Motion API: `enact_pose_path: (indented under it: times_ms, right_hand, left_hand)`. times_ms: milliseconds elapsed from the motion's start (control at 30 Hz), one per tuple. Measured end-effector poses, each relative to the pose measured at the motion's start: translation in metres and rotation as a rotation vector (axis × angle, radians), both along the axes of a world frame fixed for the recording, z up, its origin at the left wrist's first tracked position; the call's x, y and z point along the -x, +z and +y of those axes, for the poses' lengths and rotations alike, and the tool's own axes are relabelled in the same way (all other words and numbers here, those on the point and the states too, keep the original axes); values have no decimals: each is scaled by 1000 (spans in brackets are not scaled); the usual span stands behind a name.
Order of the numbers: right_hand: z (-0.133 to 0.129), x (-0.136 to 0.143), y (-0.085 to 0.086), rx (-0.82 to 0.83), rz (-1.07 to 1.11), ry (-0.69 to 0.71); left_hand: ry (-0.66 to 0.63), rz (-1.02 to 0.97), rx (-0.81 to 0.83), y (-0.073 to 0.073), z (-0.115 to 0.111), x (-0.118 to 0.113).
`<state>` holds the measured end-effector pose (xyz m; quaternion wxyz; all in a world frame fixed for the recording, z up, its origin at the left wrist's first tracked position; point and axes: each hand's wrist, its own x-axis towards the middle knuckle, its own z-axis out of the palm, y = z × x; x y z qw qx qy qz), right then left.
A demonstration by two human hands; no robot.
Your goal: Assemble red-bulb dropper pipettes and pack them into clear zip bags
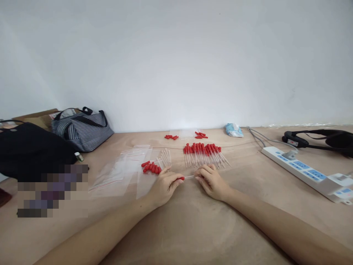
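Note:
Between my hands lies a dropper [189,177], level, its red rubber bulb to the left and its clear tube to the right. The fingers of my left hand [165,187] pinch the bulb end. My right hand [210,181] is closed around the tube's other end, hiding the tip. Just beyond it, assembled droppers [202,149] lie in a row, red bulbs away from me. Beside my left hand are loose red bulbs [151,167] and bare tubes [166,157], resting on clear plastic bags [142,182].
More red bulbs [171,137] and tubes lie near the wall. A white power strip [295,167] and black headset [317,140] are on the right, a crumpled blue packet [234,130] at the back. Left are a striped bag [85,129], black cloth [33,154] and small bottle [79,157].

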<state>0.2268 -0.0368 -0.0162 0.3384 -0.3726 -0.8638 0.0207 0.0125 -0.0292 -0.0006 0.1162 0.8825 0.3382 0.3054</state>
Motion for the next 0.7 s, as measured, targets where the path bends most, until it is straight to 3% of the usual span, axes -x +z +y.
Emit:
enact_pose_path:
  times_ms: [233,467,700]
  right_hand:
    - [-2,2,0,-78,-19,6]
    - [-3,4,0,3,58,34]
    - [0,2,4,-59,-61,79]
  left_hand:
    - [31,-28,78,0,0,-2]
    - [30,-88,101,2,-2,-5]
    - [12,-89,58,-2,-2,-4]
